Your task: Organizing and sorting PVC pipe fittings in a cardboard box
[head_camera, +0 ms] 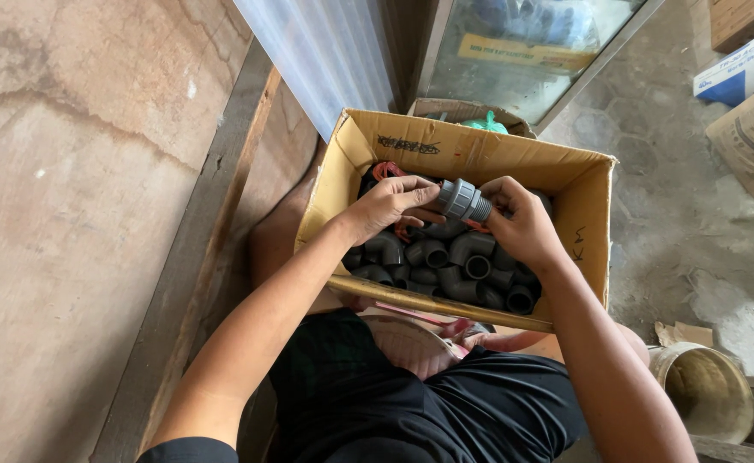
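An open cardboard box rests in front of my knees, filled with several dark grey plastic pipe elbows. Above the pile, both hands hold one grey pipe fitting with a ribbed collar. My left hand grips its left end with thumb and fingers. My right hand closes on its right end. Orange-red strands show at the box's back left corner, partly hidden by my left hand.
A wooden plank runs along the left beside a stained wall. A glass-fronted cabinet stands behind the box. A metal bucket sits at lower right, sacks and a carton at upper right on the concrete floor.
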